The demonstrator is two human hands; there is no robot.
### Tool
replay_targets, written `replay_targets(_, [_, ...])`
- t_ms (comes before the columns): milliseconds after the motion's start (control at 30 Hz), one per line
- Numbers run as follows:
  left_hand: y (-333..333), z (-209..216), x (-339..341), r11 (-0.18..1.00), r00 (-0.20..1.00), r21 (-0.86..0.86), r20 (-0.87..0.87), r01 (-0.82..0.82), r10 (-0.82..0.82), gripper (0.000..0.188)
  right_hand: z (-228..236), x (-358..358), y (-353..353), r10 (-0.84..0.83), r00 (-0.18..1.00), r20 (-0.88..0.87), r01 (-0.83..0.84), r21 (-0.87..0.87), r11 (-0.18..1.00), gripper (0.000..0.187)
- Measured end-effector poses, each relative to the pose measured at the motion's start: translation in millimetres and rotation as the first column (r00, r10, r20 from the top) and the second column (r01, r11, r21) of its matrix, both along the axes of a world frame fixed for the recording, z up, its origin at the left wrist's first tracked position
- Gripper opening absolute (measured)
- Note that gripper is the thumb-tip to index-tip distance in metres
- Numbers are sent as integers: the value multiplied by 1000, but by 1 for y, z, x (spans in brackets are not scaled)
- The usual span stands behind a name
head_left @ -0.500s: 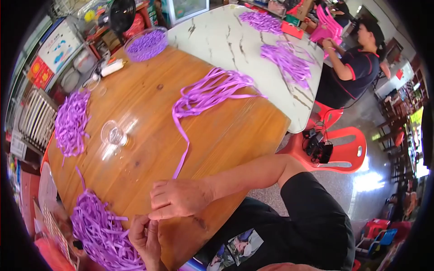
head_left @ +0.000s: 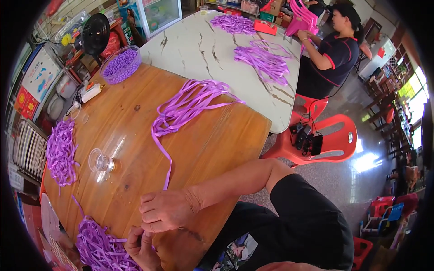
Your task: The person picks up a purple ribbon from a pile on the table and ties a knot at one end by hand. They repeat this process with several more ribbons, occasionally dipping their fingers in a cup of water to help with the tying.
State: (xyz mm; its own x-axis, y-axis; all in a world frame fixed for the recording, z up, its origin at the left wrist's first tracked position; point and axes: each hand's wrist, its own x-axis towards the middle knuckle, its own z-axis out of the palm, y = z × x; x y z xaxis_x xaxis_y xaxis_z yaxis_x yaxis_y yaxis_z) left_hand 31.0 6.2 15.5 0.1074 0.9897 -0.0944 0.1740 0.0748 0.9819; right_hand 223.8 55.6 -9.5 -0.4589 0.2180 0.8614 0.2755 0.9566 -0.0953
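Near the table's front edge my two hands meet, fingertips touching. My right hand (head_left: 168, 210) is closed, its back up. A strand of purple ribbon (head_left: 168, 174) runs from a loose bundle of ribbon (head_left: 192, 106) on the wooden table down into it. My left hand (head_left: 143, 248), lower and to the left, pinches with thumb and forefinger right against the right hand's fingers. A bit of purple shows beside the left thumb; the ribbon between the fingertips is mostly hidden. A tangled heap of purple ribbon (head_left: 101, 248) lies left of my left hand.
Another ribbon pile (head_left: 62, 153) and clear plastic cups (head_left: 103, 161) are on the wooden table (head_left: 217, 153). A bowl of purple pieces (head_left: 121, 67) stands far left. A co-worker (head_left: 334, 58) sits beyond the white marbled table (head_left: 190, 40). A red chair (head_left: 332, 140) is at right.
The whole view has shifted, so the tables and my hands appear lower and further left. My hands stay together in nearly the same pose.
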Motion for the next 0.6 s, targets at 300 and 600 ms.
replay_targets(300, [8,9,-59,960,960,152,-123,-233,252,9,18,28,21,-53,994,92,64,-117,991,16])
replay_targets(600, [-16,32,-183,709,710,531,-255,-465,657,18,32,67,49,-279,960,21,279,-142,950,13])
